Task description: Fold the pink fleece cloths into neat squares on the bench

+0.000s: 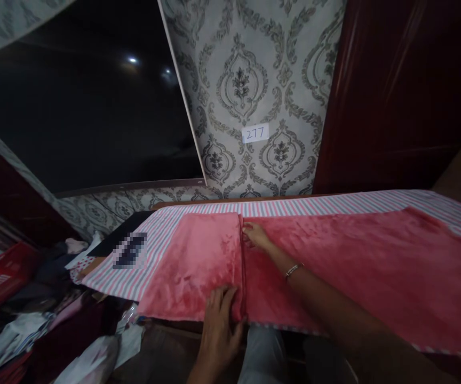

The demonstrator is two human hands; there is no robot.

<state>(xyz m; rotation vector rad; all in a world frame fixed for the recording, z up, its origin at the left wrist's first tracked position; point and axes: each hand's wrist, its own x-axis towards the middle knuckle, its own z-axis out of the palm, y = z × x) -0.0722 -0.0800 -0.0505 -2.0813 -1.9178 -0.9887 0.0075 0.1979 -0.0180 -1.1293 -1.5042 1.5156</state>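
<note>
A plush coral-red blanket lies spread over a striped sheet. At its left end is a folded section, with its layered edge running front to back near the middle. My left hand rests at the front right corner of this section, fingers laid out on the fabric and thumb beside the layered edge. Farther back, my right hand has its fingers curled in at the far part of that edge, closed on the blanket; the fingertips are partly hidden. A bracelet circles the right wrist.
Behind the sheet stands a patterned wall with a paper label reading 277. A large dark television hangs at left, and a dark red panel rises at right. Clothes and bags are heaped at lower left near a red basket.
</note>
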